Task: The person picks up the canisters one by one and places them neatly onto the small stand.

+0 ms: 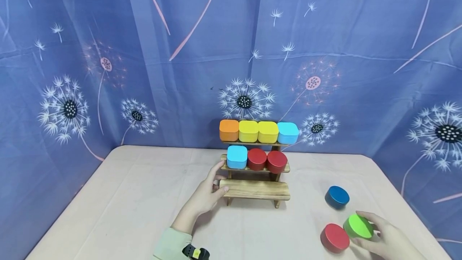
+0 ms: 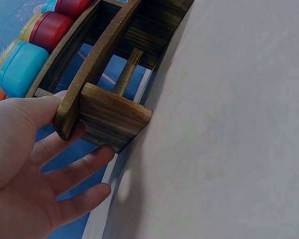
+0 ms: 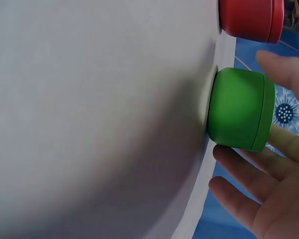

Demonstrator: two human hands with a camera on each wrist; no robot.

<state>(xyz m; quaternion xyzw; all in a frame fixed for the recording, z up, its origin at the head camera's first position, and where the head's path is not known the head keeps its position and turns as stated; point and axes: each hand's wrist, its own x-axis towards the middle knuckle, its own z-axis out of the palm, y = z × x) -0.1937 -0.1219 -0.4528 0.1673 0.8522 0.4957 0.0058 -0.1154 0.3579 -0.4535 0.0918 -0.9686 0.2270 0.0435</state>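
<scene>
A three-tier wooden display stand point(image 1: 254, 189) stands at mid-table. At its left end my left hand point(image 1: 207, 196) grips the lowest tier, thumb on the front and a finger behind it; the other fingers spread loose in the left wrist view. On the right side of the table sits a round green tin point(image 1: 358, 226). Around it curves my right hand point(image 1: 388, 238), fingers close at its side; in the right wrist view the thumb point(image 3: 284, 69) stands apart from the lid. A round red tin point(image 1: 335, 238) is just left of the green one, and a round dark blue tin point(image 1: 337, 197) behind.
The top tier bears an orange tin point(image 1: 229, 130), two yellow tins point(image 1: 248, 131) and a light blue tin point(image 1: 288, 133). On the middle tier are another light blue tin point(image 1: 237, 157) and two round dark red tins point(image 1: 257, 159). A blue dandelion-print curtain point(image 1: 187, 91) surrounds the pale table point(image 1: 126, 204).
</scene>
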